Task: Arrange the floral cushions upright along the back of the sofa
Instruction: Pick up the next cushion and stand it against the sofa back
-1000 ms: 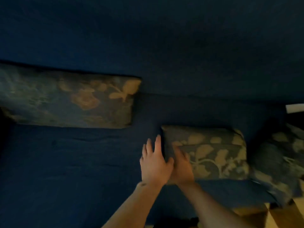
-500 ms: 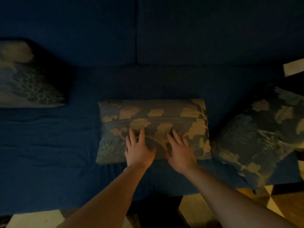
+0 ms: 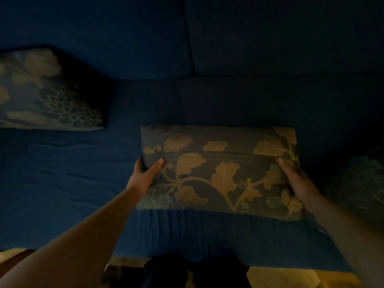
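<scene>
- Both hands grip the middle floral cushion [image 3: 220,169] by its short ends: the left hand [image 3: 143,173] clasps the left end, thumb on the patterned face and fingers hidden behind the edge.
- At the far left, a second floral cushion [image 3: 45,90] leans against the backrest [image 3: 104,34] of the dark blue sofa [image 3: 62,173], near the left edge of the seat, well apart from the held one.
- Bare blue seat fabric, slightly wrinkled, lies between that cushion and the left hand.
- In the middle, the held cushion sits near the front edge of the seat, its face tilted toward the camera, a seam running across its upper part; whether its lower edge touches the seat cannot be told.
- Behind it, a vertical gap divides the backrest into two back pads.
- On the right end, the right hand [image 3: 299,181] clasps the cushion the same way, thumb on the front, fingers out of sight.
- At the far right edge, a third floral cushion [image 3: 357,179] lies in deep shadow just beside the right hand; its pose is unclear.
</scene>
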